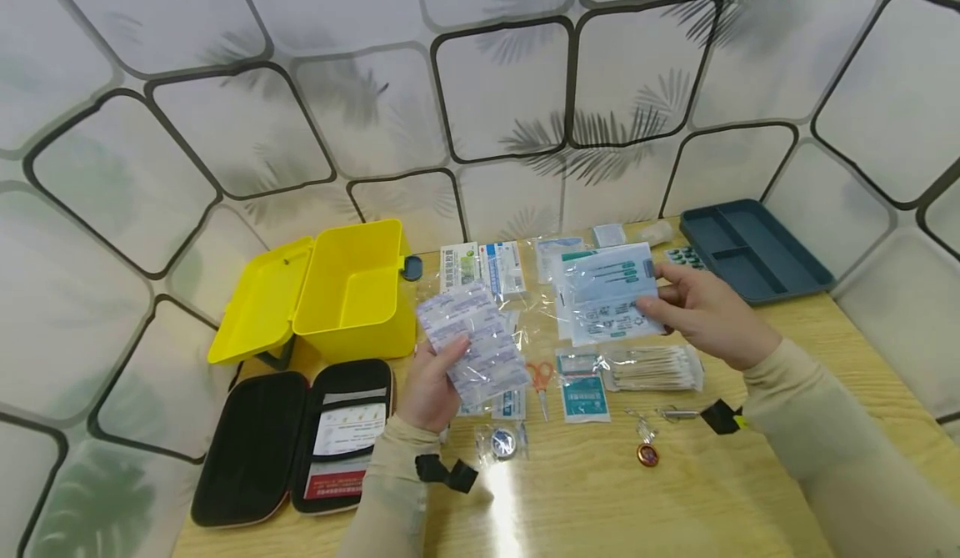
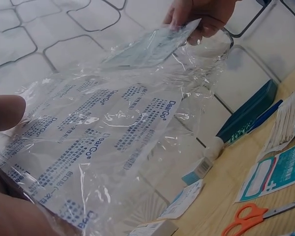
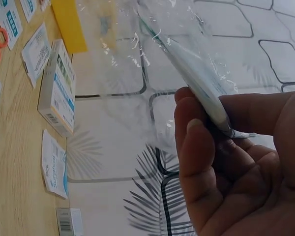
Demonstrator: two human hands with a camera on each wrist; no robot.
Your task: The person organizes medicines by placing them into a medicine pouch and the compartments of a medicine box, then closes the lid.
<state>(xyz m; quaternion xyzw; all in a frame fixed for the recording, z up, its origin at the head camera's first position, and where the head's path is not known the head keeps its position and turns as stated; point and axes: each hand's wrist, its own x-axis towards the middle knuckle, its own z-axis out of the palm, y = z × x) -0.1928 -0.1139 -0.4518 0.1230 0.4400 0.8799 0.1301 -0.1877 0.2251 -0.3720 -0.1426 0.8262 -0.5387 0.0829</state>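
My left hand (image 1: 433, 384) pinches a sheet of wrapped adhesive bandages (image 1: 480, 349), thumb on top. The sheet is white with rows of blue-purple "DearGo" print. Clear plastic film (image 2: 191, 93) stretches from it towards the other hand. On the right, my right hand (image 1: 708, 312) holds flat white packets (image 1: 611, 291) with green print between thumb and fingers. They are tilted above the table and seen edge-on in the right wrist view. Below the hands lie orange-handled scissors (image 1: 542, 379), a teal-and-white packet (image 1: 585, 398) and a bag of cotton swabs (image 1: 652, 369).
At the left stands an open yellow box (image 1: 360, 337), with an open black zip case (image 1: 251, 449) before it. Medicine boxes (image 1: 502, 268) stand behind the hands. A dark blue divided tray (image 1: 795, 279) sits at the back right. A small round item (image 1: 503, 443) and a red-brown disc (image 1: 647, 455) lie in front.
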